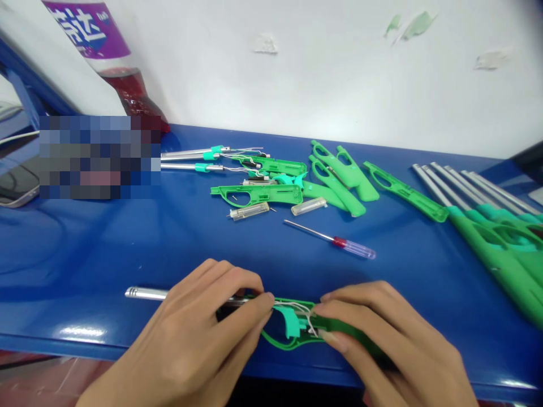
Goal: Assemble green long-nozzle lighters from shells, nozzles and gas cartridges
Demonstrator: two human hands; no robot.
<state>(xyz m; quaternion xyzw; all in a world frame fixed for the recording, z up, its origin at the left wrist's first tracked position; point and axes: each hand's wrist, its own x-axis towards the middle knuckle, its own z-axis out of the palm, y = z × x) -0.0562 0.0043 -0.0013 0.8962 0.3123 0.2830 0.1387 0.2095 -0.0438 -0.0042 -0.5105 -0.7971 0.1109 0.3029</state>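
Near the front of the blue table, both hands work on an opened green gas lighter [282, 343] with a long metal tube [146, 293] pointing left. My left hand [190, 328] is closed over the joint where the tube meets the green half-shell. Inside the shell sit a teal trigger [292, 322] and thin white wires [299, 307]. My right hand [382, 333] pinches the handle end, thumb and fingertips at the wires and the inner parts. The far end of the handle is hidden beneath my right hand.
Behind lie a screwdriver [339, 240], clear fuel tanks [250, 211], green half-shells [258, 195] and metal tubes with wires [190, 167]. Several assembled green lighters [487, 243] stretch along the right. At the back left are a drink bottle [131, 90] and a phone [19, 175]. A white wall [322, 73] rises behind.
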